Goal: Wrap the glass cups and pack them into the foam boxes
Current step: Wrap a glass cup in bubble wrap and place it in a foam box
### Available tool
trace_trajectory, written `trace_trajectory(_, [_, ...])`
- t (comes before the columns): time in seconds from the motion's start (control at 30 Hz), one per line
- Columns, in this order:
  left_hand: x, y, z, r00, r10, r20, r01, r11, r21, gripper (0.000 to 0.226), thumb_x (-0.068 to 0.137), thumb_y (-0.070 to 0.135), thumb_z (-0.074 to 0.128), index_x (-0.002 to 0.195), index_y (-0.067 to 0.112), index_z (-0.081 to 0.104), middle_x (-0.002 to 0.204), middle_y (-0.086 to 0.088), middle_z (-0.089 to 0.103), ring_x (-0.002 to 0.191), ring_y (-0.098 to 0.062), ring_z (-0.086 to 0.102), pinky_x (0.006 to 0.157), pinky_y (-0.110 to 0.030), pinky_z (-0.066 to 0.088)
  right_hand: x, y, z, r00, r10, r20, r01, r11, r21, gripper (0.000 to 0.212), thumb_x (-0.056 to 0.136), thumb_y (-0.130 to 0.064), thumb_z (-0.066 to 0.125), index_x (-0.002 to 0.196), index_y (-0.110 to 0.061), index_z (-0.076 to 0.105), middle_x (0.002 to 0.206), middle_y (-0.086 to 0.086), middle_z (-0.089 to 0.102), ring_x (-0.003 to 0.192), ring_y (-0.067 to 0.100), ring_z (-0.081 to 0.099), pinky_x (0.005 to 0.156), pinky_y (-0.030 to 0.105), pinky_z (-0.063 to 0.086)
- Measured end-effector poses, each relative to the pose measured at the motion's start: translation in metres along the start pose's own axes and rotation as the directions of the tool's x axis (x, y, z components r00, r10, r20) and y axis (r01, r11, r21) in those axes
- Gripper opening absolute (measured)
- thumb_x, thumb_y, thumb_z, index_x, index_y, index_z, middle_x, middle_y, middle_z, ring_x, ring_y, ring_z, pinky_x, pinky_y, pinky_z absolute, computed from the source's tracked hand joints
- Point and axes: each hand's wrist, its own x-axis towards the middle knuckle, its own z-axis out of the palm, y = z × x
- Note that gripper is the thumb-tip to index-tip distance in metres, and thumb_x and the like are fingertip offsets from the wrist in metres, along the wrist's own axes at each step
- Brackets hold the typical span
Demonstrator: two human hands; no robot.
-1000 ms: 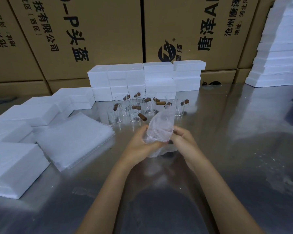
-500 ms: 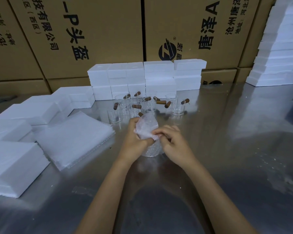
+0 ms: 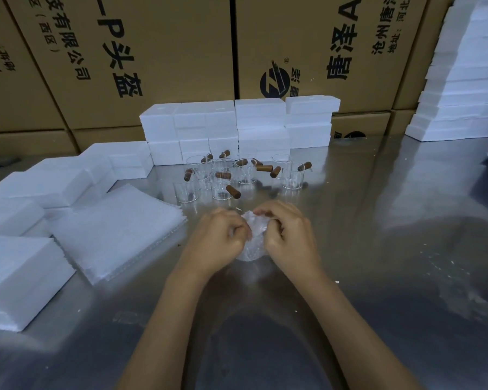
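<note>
A glass cup wrapped in bubble wrap (image 3: 252,243) stands on the steel table (image 3: 378,263) between my hands. My left hand (image 3: 219,240) grips its left side with curled fingers. My right hand (image 3: 288,235) grips the right side, its fingers pinching the crumpled wrap at the top. The cup itself is mostly hidden by wrap and hands. Beyond them stand several clear glass cups (image 3: 220,182) with brown wooden handles. White foam boxes (image 3: 237,128) are stacked behind the cups.
A pile of bubble-wrap sheets (image 3: 116,229) lies left of my hands. More foam boxes (image 3: 20,266) line the left edge and a tall stack of foam boxes (image 3: 468,74) stands at the far right. Cardboard cartons (image 3: 152,52) wall the back.
The upright flap of wrap has been folded down and bunched over the cup's top. Both hands have closed in around the bundle, which now sits lower on the table.
</note>
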Motion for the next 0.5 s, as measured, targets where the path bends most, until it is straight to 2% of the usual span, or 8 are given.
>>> trace_trajectory(0.1, [-0.0013,0.0,0.0015,0.995,-0.047,0.083,0.041,0.996,0.075,0.036,0.078,0.029,0.039,0.067,0.008,0.066,0.071,-0.003,0.065,0.078,-0.02,0.059,0.075,-0.042,0.048,-0.0009,0.001,0.0001,0.978,-0.058,0.202,0.084,0.988,-0.126,0.04,0.075,-0.002,0.044,0.097,-0.015,0.075,0.096,-0.007,0.072,0.102,0.011,0.056,0.094,0.027,0.039])
trace_trajectory(0.17, [-0.0011,-0.0021,0.0005,0.992,-0.099,0.084,0.098,0.995,0.019,0.036,0.078,0.033,0.04,0.071,0.011,0.068,0.075,-0.002,0.067,0.077,-0.018,0.062,0.074,-0.044,0.05,-0.0021,0.0027,0.0021,0.957,-0.053,0.285,0.114,0.973,-0.202,0.039,0.075,0.0,0.047,0.098,-0.017,0.072,0.097,-0.007,0.07,0.107,0.013,0.053,0.095,0.027,0.036])
trace_trajectory(0.27, [-0.0031,-0.0003,0.0004,0.985,-0.168,0.044,0.171,0.982,-0.077,0.027,0.076,0.034,0.048,0.075,0.024,0.073,0.078,0.006,0.071,0.078,-0.01,0.065,0.075,-0.037,0.054,-0.003,0.0031,0.0044,0.958,-0.024,0.286,0.093,0.968,-0.233,0.038,0.076,0.0,0.048,0.101,-0.021,0.067,0.1,-0.007,0.064,0.109,0.012,0.048,0.092,0.022,0.031])
trace_trajectory(0.37, [-0.0044,0.0044,0.0006,0.983,-0.182,-0.02,0.177,0.973,-0.147,0.016,0.072,0.04,0.055,0.072,0.041,0.072,0.075,0.02,0.071,0.079,0.001,0.065,0.07,-0.021,0.052,-0.0047,0.0037,0.0037,0.958,0.012,0.285,0.061,0.967,-0.246,0.038,0.079,-0.002,0.047,0.105,-0.026,0.061,0.104,-0.006,0.058,0.108,0.009,0.039,0.092,0.024,0.031])
trace_trajectory(0.5, [-0.0022,0.0046,-0.0074,0.98,-0.113,-0.162,0.069,0.965,-0.254,0.021,0.066,0.048,0.061,0.073,0.029,0.068,0.088,0.016,0.066,0.094,-0.003,0.062,0.084,-0.019,0.044,-0.0055,0.0028,0.005,0.934,-0.006,0.357,0.114,0.953,-0.281,0.047,0.08,-0.003,0.047,0.122,-0.023,0.057,0.109,-0.001,0.061,0.113,0.012,0.041,0.099,0.022,0.024])
